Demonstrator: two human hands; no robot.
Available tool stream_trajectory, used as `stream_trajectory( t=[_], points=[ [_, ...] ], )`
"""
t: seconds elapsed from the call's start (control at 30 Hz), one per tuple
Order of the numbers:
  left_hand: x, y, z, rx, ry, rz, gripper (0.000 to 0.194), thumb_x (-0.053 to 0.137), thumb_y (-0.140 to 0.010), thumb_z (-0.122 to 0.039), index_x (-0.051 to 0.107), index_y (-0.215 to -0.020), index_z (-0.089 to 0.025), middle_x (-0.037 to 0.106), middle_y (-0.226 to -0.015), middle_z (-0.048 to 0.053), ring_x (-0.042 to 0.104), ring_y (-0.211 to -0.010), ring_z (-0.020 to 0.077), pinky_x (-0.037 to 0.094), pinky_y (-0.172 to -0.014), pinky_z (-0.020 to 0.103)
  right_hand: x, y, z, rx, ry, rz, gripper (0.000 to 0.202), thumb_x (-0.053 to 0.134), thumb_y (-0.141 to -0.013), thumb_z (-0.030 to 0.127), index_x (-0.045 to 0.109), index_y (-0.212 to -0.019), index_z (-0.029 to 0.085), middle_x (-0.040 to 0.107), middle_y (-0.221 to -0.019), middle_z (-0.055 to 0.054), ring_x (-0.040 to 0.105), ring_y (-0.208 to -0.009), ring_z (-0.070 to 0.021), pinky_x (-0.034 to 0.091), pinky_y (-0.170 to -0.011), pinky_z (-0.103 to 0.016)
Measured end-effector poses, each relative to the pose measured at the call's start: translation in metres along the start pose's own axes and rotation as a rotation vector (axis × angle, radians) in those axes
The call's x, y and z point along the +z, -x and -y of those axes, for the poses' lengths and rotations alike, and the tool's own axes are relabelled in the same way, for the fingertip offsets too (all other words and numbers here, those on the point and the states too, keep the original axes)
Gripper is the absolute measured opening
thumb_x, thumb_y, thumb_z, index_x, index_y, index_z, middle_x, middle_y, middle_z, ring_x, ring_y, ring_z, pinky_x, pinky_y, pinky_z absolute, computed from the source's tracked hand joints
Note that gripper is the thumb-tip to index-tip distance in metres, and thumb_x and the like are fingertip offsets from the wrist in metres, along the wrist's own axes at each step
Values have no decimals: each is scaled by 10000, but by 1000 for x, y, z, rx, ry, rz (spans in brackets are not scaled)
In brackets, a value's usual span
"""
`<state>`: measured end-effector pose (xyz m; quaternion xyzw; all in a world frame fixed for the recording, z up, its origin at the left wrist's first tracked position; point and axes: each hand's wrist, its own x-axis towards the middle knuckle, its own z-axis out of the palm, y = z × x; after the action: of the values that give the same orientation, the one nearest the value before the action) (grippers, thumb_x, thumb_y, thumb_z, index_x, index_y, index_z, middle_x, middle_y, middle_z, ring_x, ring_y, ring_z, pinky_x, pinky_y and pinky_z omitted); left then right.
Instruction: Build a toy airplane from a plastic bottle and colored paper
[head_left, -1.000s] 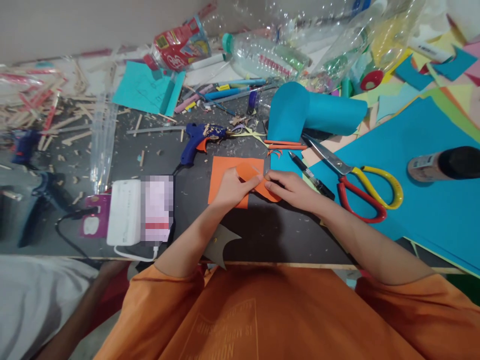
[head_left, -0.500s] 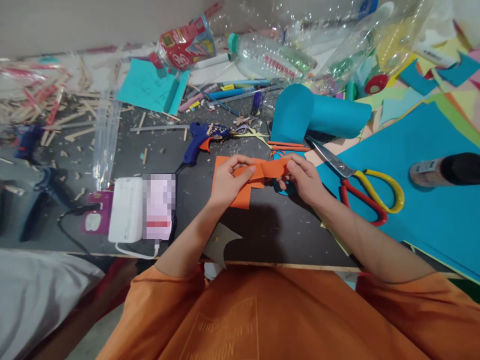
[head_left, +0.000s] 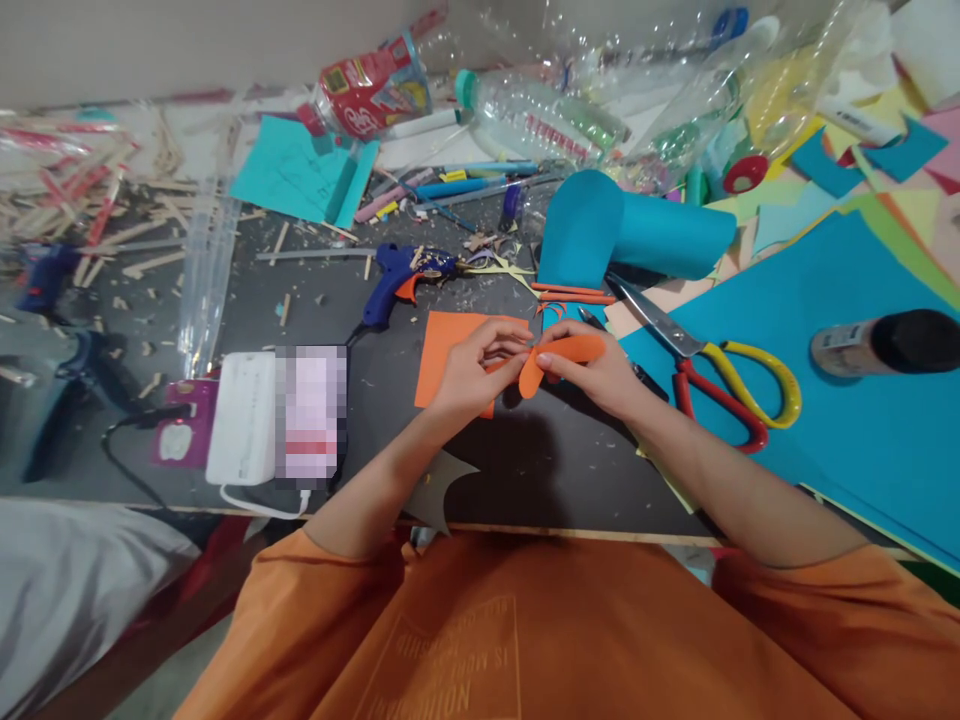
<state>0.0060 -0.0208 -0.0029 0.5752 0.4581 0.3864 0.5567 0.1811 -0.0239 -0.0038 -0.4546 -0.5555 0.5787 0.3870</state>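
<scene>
Between my two hands is a small piece of orange paper point(head_left: 531, 378), bent into rounded lobes. My left hand point(head_left: 481, 368) pinches its left end with thumb and fingers. From the other side my right hand point(head_left: 586, 368) grips the same piece, and one lobe sticks up past its fingers. A flat orange sheet point(head_left: 435, 358) lies on the table under and beside my left hand. Just beyond my right hand are thin orange strips point(head_left: 574, 294) and a blue paper piece with a rolled tube point(head_left: 675, 235).
Large scissors point(head_left: 720, 375) with red and yellow handles lie right, on blue sheets point(head_left: 885, 440) near a dark-capped bottle point(head_left: 892, 342). A blue glue gun point(head_left: 390, 280), a white power bank point(head_left: 241, 420) and a phone point(head_left: 311, 415) are left. Plastic bottles point(head_left: 532, 110) line the back; someone's white sleeve point(head_left: 82, 590) shows lower left.
The orange paper was stretched fairly flat between my hands; now it is bent, with one lobe turned downward. My hands have moved closer together, uncovering more of the flat orange sheet.
</scene>
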Motion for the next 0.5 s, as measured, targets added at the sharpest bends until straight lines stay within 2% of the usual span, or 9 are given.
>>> stream_trajectory(
  t=[0.17,0.2,0.27,0.33,0.37,0.43,0.5],
  points=[
    [-4,0,2,53,-41,35,333,661,-782,-486,626,-950,-201,728,-905,51,701,-818,145,551,-702,232,1,0,-7,11,-63,-65,379,714,-702,565,631,-705,195,613,-609,-4,534,-536,-135,448,-525,-291],
    [-7,-1,1,90,-73,-2,335,634,-804,-496,624,-968,-204,725,-934,54,699,-848,149,554,-736,246,1,-1,-8,-12,-76,-118,380,710,-699,574,635,-701,201,612,-595,0,537,-532,-137,455,-522,-292],
    [-18,-3,-2,203,-187,-153,320,546,-868,-493,614,-1007,-212,714,-984,56,686,-920,157,545,-826,281,1,-1,-10,-85,-95,-264,355,713,-697,563,642,-706,215,620,-604,8,554,-550,-141,478,-543,-297],
    [-31,-5,-6,293,-446,-326,274,476,-915,-424,619,-1015,-213,704,-1017,53,666,-970,163,513,-899,308,0,-2,-10,-166,-81,-376,309,710,-709,525,645,-700,222,635,-646,7,568,-593,-146,492,-575,-303],
    [-37,-6,-8,298,-610,-335,249,464,-919,-380,630,-997,-213,706,-1021,52,654,-991,174,492,-933,326,-1,-1,-10,-194,-60,-396,288,699,-723,502,642,-689,222,635,-662,6,568,-608,-148,492,-585,-305],
    [-44,-8,-11,285,-820,-239,247,478,-896,-333,640,-1027,-200,707,-1068,63,635,-1044,204,476,-954,348,-3,-1,-10,-224,1,-370,269,655,-761,462,621,-652,219,613,-658,7,549,-609,-148,479,-590,-309],
    [-46,-9,-12,244,-933,-98,321,498,-876,-337,618,-1131,-184,677,-1177,80,599,-1122,236,453,-991,376,-5,0,-10,-234,62,-321,264,606,-795,422,595,-631,215,582,-643,10,528,-604,-149,468,-595,-314]
  ],
)
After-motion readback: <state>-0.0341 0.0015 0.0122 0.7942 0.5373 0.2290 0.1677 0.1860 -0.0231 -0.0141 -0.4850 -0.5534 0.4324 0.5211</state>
